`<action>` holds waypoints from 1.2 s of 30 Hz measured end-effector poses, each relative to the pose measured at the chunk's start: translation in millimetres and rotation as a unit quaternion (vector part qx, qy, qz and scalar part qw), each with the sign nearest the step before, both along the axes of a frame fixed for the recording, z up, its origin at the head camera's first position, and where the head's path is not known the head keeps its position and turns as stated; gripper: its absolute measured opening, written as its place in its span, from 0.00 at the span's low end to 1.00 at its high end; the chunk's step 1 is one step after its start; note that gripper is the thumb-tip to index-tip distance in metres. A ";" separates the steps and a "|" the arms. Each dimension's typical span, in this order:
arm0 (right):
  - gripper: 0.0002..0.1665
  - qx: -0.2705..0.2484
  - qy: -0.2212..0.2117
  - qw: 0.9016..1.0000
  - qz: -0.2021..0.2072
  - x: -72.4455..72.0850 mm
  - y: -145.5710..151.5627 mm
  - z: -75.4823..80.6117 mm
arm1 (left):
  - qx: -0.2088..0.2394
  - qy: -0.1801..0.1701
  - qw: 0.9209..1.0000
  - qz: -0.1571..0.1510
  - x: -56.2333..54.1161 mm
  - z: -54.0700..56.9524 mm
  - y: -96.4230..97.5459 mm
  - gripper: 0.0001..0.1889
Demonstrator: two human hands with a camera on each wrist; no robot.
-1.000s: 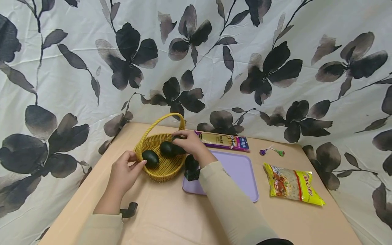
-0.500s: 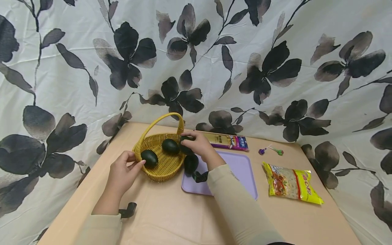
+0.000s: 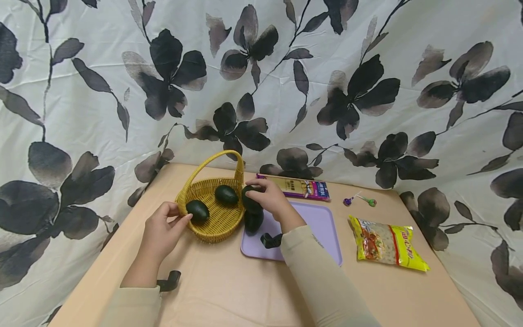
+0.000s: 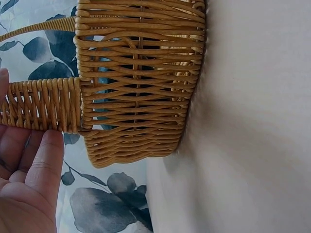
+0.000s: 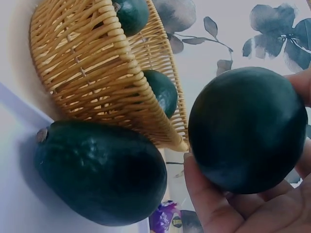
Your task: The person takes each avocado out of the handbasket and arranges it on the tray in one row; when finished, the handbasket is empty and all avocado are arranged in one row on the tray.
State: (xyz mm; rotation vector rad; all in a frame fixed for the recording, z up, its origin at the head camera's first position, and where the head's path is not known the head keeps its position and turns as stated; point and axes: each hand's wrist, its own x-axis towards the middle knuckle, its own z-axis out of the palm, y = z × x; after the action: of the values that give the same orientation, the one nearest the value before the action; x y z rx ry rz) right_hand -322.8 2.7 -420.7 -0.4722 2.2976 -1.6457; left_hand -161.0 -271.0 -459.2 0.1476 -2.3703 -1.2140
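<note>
A yellow wicker basket [image 3: 216, 232] stands on the table, its handle arching over two dark green avocados inside, one at the left [image 3: 198, 211] and one at the back [image 3: 226, 195]. My left hand [image 3: 160, 236] grips the foot of the basket's handle [image 4: 41, 102], thumb and fingers on either side of the weave. In my right hand [image 3: 273, 200] is another avocado [image 5: 248, 128], gripped just right of the basket rim. Below it, a further avocado [image 5: 102, 174] lies on the lilac tray [image 3: 320, 229], close against the basket's side.
Behind the tray lies a purple-and-gold packet [image 3: 302, 187]. Two lollipops, one purple [image 3: 348, 200] and one green [image 3: 372, 202], lie to its right. A yellow food bag [image 3: 388, 243] lies near the right edge. Floral cloth [image 3: 286, 91] hangs behind the table.
My right hand has moved right, out from over the basket, carrying an avocado to the tray side. Two avocados stay in the basket. My left hand keeps its place at the handle.
</note>
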 end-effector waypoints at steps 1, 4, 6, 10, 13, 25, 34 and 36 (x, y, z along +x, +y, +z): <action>0.21 -0.004 -0.002 1.000 -0.002 0.2 1.3 -0.6 | 0.001 0.000 1.000 0.000 0.0 -0.3 0.0 0.15; 0.18 -0.014 -0.006 1.000 -0.010 1.3 5.6 -2.6 | 0.002 0.001 1.000 0.002 -0.3 -1.3 0.0 0.15; 0.17 -0.025 -0.010 1.000 -0.014 1.6 8.9 -4.9 | 0.001 0.003 1.000 0.001 -0.6 -1.9 0.0 0.15; 0.15 -0.040 -0.017 0.999 -0.023 1.8 16.3 -10.1 | -0.001 0.006 1.000 -0.001 -0.8 -1.4 0.3 0.15; 0.14 -0.044 -0.020 0.998 -0.033 1.5 21.5 -13.7 | -0.002 0.007 1.000 -0.001 -1.0 -0.3 0.5 0.15; 0.21 -0.041 -0.014 0.997 -0.067 1.3 37.1 -20.9 | -0.004 0.011 1.000 0.000 -0.6 0.9 -0.2 0.16; 0.25 -0.034 0.010 0.997 -0.070 2.2 44.7 -31.4 | -0.010 0.008 1.000 -0.002 -1.8 0.5 -2.0 0.15; 0.25 -0.027 0.008 0.997 -0.072 2.5 46.0 -34.1 | -0.011 0.008 1.000 -0.001 -1.4 0.6 -1.9 0.15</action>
State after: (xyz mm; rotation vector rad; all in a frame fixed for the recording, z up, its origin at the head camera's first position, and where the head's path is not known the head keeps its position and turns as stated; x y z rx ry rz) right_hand -320.3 48.7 -454.8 -0.3389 2.3528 -1.7806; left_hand -162.5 -272.9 -458.6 0.1270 -2.3693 -1.1864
